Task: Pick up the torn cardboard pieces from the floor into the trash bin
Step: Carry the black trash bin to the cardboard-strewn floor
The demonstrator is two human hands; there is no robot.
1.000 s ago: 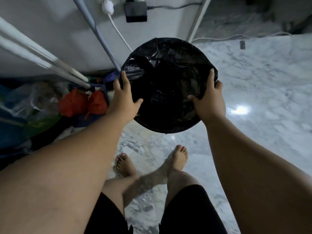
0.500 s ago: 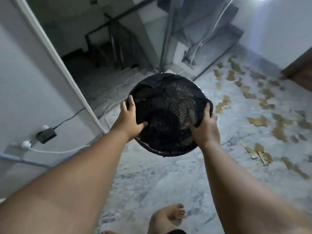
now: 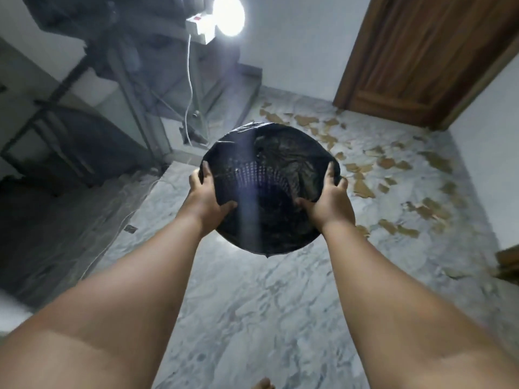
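Observation:
I hold a round trash bin [image 3: 280, 164] lined with a black plastic bag out in front of me, above the floor. My left hand [image 3: 206, 196] grips its left rim, thumb inside. My right hand [image 3: 330, 202] grips the right rim the same way. Several torn brown cardboard pieces [image 3: 362, 189] lie scattered over the marble floor beyond and to the right of the bin, reaching back toward the door.
A wooden door [image 3: 421, 57] stands at the back right. Stairs with a dark metal railing [image 3: 70, 113] drop away on the left. A bright lamp [image 3: 229, 15] and a white cable [image 3: 191, 88] hang by the stairs. My toes [image 3: 264, 384] show at the bottom edge.
I have turned to the right with the bin held in both hands. The wall with the socket has left view; the door and more of the cardboard-strewn floor have come into view.

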